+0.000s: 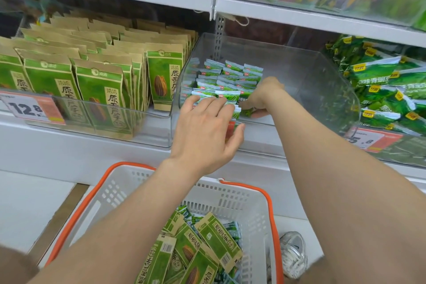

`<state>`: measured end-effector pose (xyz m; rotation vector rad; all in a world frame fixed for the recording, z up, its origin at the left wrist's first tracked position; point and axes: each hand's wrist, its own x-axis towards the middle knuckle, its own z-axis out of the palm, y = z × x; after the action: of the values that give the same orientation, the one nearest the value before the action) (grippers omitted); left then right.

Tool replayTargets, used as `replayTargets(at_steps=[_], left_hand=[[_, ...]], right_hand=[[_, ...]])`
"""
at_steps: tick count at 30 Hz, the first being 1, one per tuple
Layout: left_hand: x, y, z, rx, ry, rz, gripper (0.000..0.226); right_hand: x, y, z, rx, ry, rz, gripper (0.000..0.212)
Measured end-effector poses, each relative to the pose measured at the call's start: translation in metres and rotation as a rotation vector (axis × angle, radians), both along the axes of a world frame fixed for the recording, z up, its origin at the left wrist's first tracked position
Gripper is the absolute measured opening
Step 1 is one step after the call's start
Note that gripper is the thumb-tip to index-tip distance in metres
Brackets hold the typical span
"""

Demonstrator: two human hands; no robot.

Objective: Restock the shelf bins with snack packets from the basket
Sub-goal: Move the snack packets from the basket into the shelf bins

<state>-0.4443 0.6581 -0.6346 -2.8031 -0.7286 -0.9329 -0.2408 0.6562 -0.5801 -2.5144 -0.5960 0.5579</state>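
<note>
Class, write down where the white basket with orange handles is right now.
In the head view the basket sits bottom centre, below the shelf bins, with a shoe at its right.

A price tag [34, 108] reading 12.8 sits at left, and a pale sneaker [294, 253] stands at lower right.
</note>
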Motion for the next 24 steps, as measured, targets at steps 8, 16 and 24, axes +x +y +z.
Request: replayTargets(at_steps=[8, 16, 24], left_hand=[[0.001, 0.0, -0.002, -0.017, -0.027, -0.016, 0.043], [-0.002, 0.002, -0.001, -0.029, -0.019, -0.043, 0.043], [-0.009, 0.005, 0.003, -0.144, -0.08, -0.165, 0.046]], right_hand=[[0.0, 0.002, -0.003, -0.004, -0.178, 0.124, 0.086], [0.002, -0.015, 0.003, 0.05, 0.132, 0.167, 0.074], [-0.038, -0.058, 0.016, 0.31, -0.514, 0.1, 0.03]])
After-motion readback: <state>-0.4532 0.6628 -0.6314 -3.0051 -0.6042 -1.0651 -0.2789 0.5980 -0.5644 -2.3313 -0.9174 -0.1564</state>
